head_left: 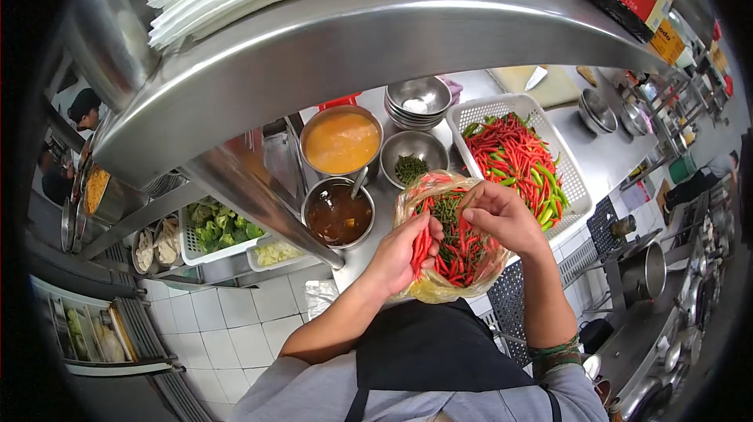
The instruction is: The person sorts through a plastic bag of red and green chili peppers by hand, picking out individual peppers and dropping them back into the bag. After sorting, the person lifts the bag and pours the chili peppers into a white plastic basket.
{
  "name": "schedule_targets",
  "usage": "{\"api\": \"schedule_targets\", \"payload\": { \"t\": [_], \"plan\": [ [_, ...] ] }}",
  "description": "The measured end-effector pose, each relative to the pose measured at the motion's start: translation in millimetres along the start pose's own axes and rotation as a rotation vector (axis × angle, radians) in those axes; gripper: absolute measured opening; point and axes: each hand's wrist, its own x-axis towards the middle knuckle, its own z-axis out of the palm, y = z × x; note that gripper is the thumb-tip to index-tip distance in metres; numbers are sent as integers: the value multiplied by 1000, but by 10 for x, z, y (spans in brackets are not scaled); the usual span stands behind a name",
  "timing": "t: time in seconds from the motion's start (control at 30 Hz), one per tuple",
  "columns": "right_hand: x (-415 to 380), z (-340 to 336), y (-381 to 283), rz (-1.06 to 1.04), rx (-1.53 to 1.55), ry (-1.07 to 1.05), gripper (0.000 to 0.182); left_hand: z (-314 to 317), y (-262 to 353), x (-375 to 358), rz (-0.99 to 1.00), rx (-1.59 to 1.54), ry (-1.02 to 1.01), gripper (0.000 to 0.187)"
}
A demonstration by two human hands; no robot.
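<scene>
A clear plastic bag (427, 294) full of red chilies with thin green stems lies open in front of my body. My left hand (400, 257) is at the bag's left side, its fingers curled round several red chilies (422, 248). Over the bag's right side, my right hand (503, 220) is closed in a pinch, with a red chili at its fingertips. Just beyond the bag stands a steel bowl (436, 157) with a small heap of green bits (411, 169), probably stems. To the right, a white perforated basket (580, 187) holds a pile of red and green chilies (514, 151).
A pot of orange liquid (342, 140) and a pot of brown sauce (339, 214) with a utensil stand left. Behind are stacked steel bowls (418, 99) and a knife (536, 77) on a cutting board (561, 86). A steel shelf (376, 38) crosses above. Other people are at both sides.
</scene>
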Motion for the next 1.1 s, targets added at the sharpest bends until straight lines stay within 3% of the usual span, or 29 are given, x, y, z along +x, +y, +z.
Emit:
{"api": "schedule_targets", "payload": {
  "t": [0.07,0.17,0.27,0.3,0.4,0.5,0.6,0.77,0.93,0.97,1.07,1.1],
  "plan": [
    [-23,13,-100,102,77,-94,10,107,0,-5,-22,18,-5,31],
    [4,146,53,37,140,-117,12,291,-1,-47,-58,14,-53,30],
    [-23,256,10,-715,-1060,215,10,153,-72,52,-101,-123,-75,27],
    [-37,310,19,-756,-986,272,7,189,-68,38,-94,-118,-65,26],
    [-10,218,150,-543,-868,338,10,289,-29,-2,-55,-99,-46,24],
    [-13,26,208,-262,-958,230,14,254,3,-34,-6,-82,-39,22],
    [-44,-60,309,-11,-1150,286,17,129,-2,-30,-21,-94,-51,21],
    [31,-72,431,-100,-983,267,14,67,-51,-61,-33,-97,-70,24],
    [-96,62,-97,-281,-698,146,13,57,-97,-47,-65,-102,-15,28],
    [-111,77,-84,-454,-691,120,15,68,-98,-42,-84,-97,4,29],
    [-174,165,-71,-603,-792,2,16,207,-74,-56,-99,-81,95,27],
    [-223,212,-49,-539,-809,-12,20,233,-71,-52,-84,-78,99,26]
  ]
}}
